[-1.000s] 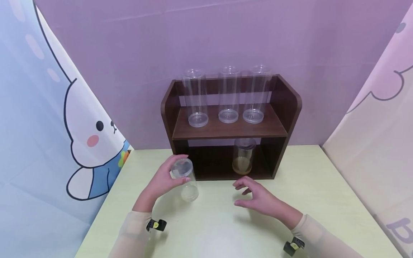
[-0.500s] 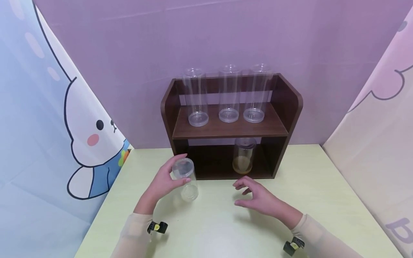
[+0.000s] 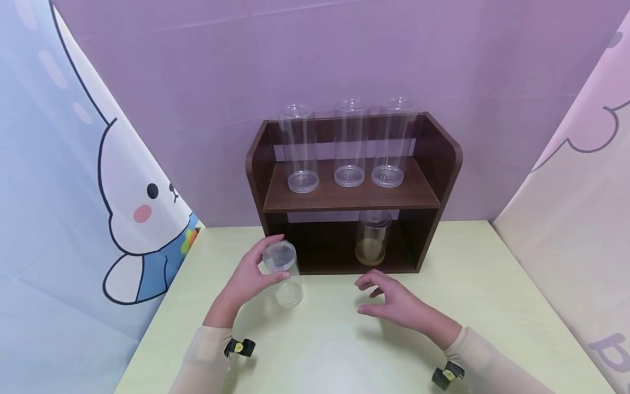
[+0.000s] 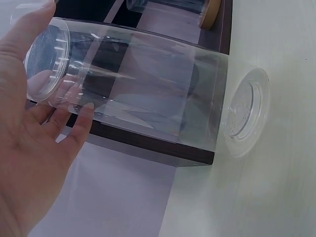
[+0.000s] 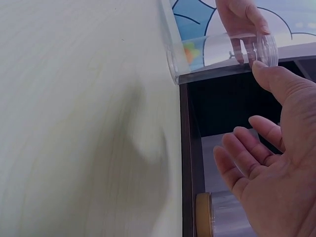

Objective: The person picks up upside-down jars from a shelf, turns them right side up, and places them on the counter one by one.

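A clear, empty-looking plastic jar with a transparent lid stands upright on the table, just in front of the shelf's left end. My left hand grips it near the top, thumb on the near side and fingers round the far side. The left wrist view shows fingertips behind the jar wall, close under the lid. To the right, my right hand hovers over the table with loosely bent fingers and holds nothing. In the right wrist view its fingers are apart, near the shelf front.
Behind the hands stands a dark brown two-tier shelf. Three tall clear jars, one of them a left jar, stand on its upper board. A shorter jar with a tan base sits at the lower right. The pale table meets a purple backdrop.
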The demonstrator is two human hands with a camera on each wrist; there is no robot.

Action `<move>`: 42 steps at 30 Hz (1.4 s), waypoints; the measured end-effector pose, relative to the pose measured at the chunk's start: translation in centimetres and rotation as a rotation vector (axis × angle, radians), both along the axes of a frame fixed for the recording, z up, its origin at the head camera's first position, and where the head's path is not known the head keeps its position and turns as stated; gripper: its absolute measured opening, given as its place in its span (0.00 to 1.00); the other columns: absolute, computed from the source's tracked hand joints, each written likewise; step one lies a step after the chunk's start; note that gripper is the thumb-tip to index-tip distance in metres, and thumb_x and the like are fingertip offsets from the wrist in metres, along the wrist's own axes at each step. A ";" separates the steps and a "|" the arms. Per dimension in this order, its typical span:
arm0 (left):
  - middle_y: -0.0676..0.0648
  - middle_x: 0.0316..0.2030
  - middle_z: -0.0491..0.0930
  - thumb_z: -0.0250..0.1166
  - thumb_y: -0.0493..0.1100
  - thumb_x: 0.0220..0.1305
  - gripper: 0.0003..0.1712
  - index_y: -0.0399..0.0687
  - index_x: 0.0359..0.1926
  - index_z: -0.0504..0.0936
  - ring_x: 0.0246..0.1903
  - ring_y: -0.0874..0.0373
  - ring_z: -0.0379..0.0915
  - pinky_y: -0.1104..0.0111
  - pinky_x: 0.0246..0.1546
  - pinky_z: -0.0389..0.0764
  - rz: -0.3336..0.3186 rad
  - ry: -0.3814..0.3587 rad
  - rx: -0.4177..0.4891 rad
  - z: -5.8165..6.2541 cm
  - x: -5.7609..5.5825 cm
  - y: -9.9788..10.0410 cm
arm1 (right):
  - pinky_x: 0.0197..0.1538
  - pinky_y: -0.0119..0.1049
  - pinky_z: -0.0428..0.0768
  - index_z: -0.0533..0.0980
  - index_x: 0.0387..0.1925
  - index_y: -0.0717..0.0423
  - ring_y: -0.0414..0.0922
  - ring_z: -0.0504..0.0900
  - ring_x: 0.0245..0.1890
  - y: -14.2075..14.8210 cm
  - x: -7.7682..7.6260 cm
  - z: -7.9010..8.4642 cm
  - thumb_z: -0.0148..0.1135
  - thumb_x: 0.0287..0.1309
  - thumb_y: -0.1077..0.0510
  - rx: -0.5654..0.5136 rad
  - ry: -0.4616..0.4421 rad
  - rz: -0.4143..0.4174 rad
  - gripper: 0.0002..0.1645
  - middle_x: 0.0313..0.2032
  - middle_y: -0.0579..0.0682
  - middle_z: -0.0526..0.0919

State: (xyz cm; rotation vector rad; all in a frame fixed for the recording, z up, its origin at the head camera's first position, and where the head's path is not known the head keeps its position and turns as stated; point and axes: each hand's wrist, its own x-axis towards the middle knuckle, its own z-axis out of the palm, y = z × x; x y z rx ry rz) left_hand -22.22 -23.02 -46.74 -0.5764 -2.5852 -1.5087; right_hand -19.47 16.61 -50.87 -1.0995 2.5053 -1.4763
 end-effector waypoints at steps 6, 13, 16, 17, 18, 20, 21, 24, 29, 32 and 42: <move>0.51 0.75 0.76 0.85 0.44 0.63 0.50 0.57 0.81 0.70 0.73 0.48 0.70 0.38 0.74 0.71 -0.008 0.033 0.020 0.2 0.0 -0.4 | 0.57 0.50 0.89 0.80 0.58 0.52 0.57 0.84 0.57 0.1 0.0 0.2 0.82 0.63 0.61 0.009 -0.005 -0.015 0.25 0.54 0.47 0.84; 0.40 0.68 0.82 0.67 0.34 0.79 0.28 0.41 0.76 0.75 0.68 0.44 0.76 0.58 0.69 0.78 -0.007 0.162 0.117 0.5 -0.1 -1.3 | 0.59 0.51 0.88 0.80 0.58 0.51 0.57 0.83 0.57 0.2 -0.2 0.2 0.83 0.64 0.57 0.017 -0.040 -0.023 0.25 0.55 0.47 0.84; 0.39 0.63 0.84 0.64 0.36 0.82 0.20 0.41 0.70 0.80 0.63 0.48 0.79 0.67 0.64 0.79 0.069 0.158 0.167 0.9 -0.3 -1.5 | 0.59 0.51 0.88 0.80 0.58 0.51 0.57 0.83 0.57 0.3 -0.2 0.2 0.83 0.64 0.58 0.021 -0.042 -0.022 0.25 0.54 0.47 0.84; 0.39 0.61 0.84 0.65 0.38 0.82 0.18 0.41 0.68 0.81 0.61 0.51 0.80 0.68 0.63 0.79 0.103 0.151 0.179 1.1 -0.4 -1.5 | 0.59 0.51 0.88 0.80 0.58 0.51 0.57 0.84 0.57 0.3 -0.2 0.2 0.83 0.64 0.58 0.022 -0.042 -0.021 0.25 0.54 0.47 0.84; 0.39 0.60 0.85 0.66 0.39 0.82 0.17 0.41 0.66 0.82 0.59 0.53 0.80 0.68 0.62 0.79 0.136 0.144 0.188 1.3 -0.4 -1.5 | 0.59 0.51 0.88 0.80 0.58 0.51 0.57 0.84 0.57 0.3 -0.2 0.2 0.83 0.64 0.59 0.024 -0.042 -0.021 0.24 0.54 0.46 0.84; 0.39 0.58 0.85 0.68 0.41 0.81 0.16 0.40 0.63 0.83 0.56 0.57 0.80 0.69 0.60 0.79 0.195 0.143 0.201 1.7 -0.5 -1.5 | 0.59 0.50 0.88 0.80 0.57 0.51 0.56 0.84 0.56 0.3 -0.2 0.2 0.82 0.64 0.59 0.024 -0.043 -0.019 0.24 0.54 0.46 0.84; 0.38 0.56 0.85 0.69 0.41 0.81 0.16 0.40 0.62 0.82 0.55 0.58 0.80 0.69 0.59 0.80 0.218 0.148 0.210 1.9 -0.6 -1.5 | 0.59 0.50 0.88 0.81 0.57 0.51 0.56 0.84 0.56 0.3 -0.1 0.3 0.82 0.65 0.59 0.022 -0.045 -0.016 0.23 0.54 0.46 0.84; 0.38 0.55 0.84 0.72 0.40 0.78 0.17 0.39 0.61 0.82 0.53 0.58 0.81 0.68 0.59 0.81 0.265 0.183 0.237 2.6 -0.9 -1.4 | 0.58 0.50 0.88 0.81 0.56 0.51 0.55 0.84 0.55 0.5 0.0 0.3 0.82 0.65 0.58 0.017 -0.037 -0.014 0.22 0.53 0.45 0.84; 0.44 0.55 0.84 0.76 0.38 0.74 0.21 0.42 0.63 0.82 0.55 0.56 0.80 0.61 0.61 0.85 0.321 0.232 0.246 3.0 -2.0 -1.3 | 0.57 0.50 0.89 0.82 0.54 0.50 0.54 0.85 0.54 0.6 0.2 0.3 0.81 0.66 0.58 0.006 -0.029 -0.010 0.19 0.51 0.45 0.85; 0.41 0.57 0.83 0.77 0.34 0.70 0.25 0.38 0.64 0.81 0.57 0.48 0.81 0.54 0.61 0.86 0.336 0.250 0.253 3.1 -2.7 -1.1 | 0.58 0.50 0.88 0.82 0.53 0.51 0.52 0.85 0.54 0.6 0.2 0.3 0.81 0.66 0.58 0.009 -0.047 -0.003 0.19 0.51 0.44 0.85; 0.43 0.56 0.86 0.80 0.38 0.69 0.25 0.44 0.64 0.85 0.55 0.45 0.85 0.72 0.51 0.86 0.357 0.259 0.262 4.4 -3.4 -0.6 | 0.59 0.50 0.88 0.82 0.54 0.51 0.42 0.84 0.53 0.9 0.3 0.3 0.80 0.68 0.55 0.035 -0.079 -0.004 0.18 0.51 0.44 0.86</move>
